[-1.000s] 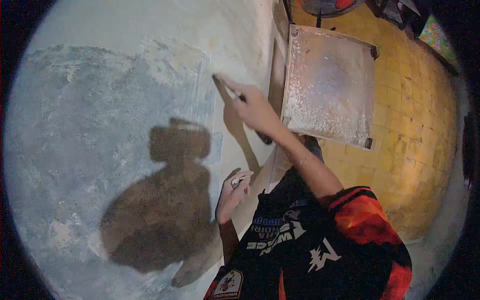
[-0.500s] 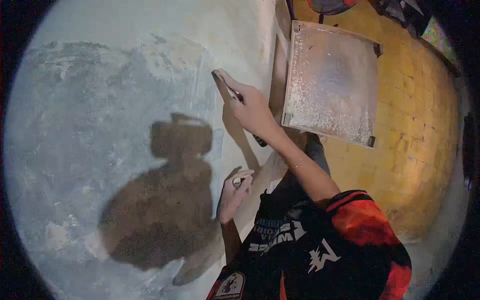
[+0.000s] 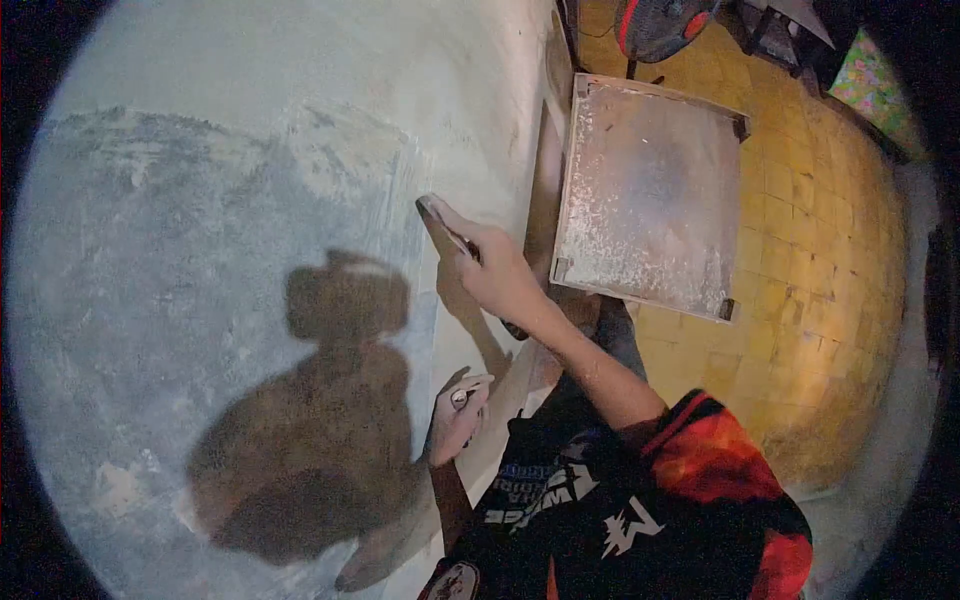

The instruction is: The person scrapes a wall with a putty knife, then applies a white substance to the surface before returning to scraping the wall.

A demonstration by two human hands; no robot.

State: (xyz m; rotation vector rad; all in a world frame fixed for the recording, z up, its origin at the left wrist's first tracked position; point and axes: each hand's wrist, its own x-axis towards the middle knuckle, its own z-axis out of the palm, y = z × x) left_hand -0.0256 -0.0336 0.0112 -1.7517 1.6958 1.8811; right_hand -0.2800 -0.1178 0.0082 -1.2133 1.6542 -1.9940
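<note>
My right hand (image 3: 497, 268) is closed around a flat scraper (image 3: 447, 226), seen nearly edge-on. The scraper's dark tip lies at or very close to the wall (image 3: 250, 190), near the border between a grey, rough patch and a paler surface. Lower down, my left hand (image 3: 458, 420) is curled beside the wall. A small object with a round, light end (image 3: 460, 398) shows between its fingers; its kind cannot be made out. Shadows of my head, body and arm fall across the wall.
A low square table (image 3: 655, 190) with a white-smeared top stands right of my hands. Beyond it is a fan (image 3: 660, 30) with a red rim, on a yellow tiled floor (image 3: 800, 270). Dark furniture (image 3: 785, 35) and a flowered cloth (image 3: 875, 90) are at the upper right.
The camera view has shifted, so wall and table sit lower in the picture and more of the fan shows. My right hand has moved slightly down along the wall with the scraper.
</note>
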